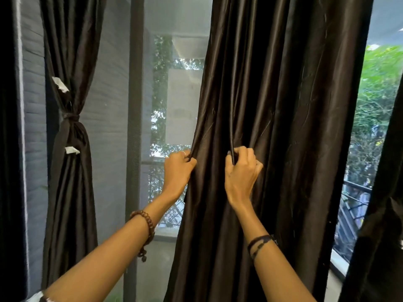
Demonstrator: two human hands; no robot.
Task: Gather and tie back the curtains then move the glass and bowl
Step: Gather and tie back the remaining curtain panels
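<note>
Both hands are closed on the same dark brown curtain [283, 127], which hangs with its long axis vertical and its folds running straight up and down. The left hand [177, 171] pinches the curtain's left edge between thumb and curled fingers, while the right hand [241, 168], just to its right and at about the same height, has its fingers curled round a narrow fold of the cloth. A beaded bracelet [145, 223] sits on the left wrist and a dark band [259, 243] on the right. Well to the left of the left hand, a second curtain [69, 83] is already gathered and knotted by a tie [70, 117], with two small white tags [60, 84] whose writing, if any, cannot be read.
</note>
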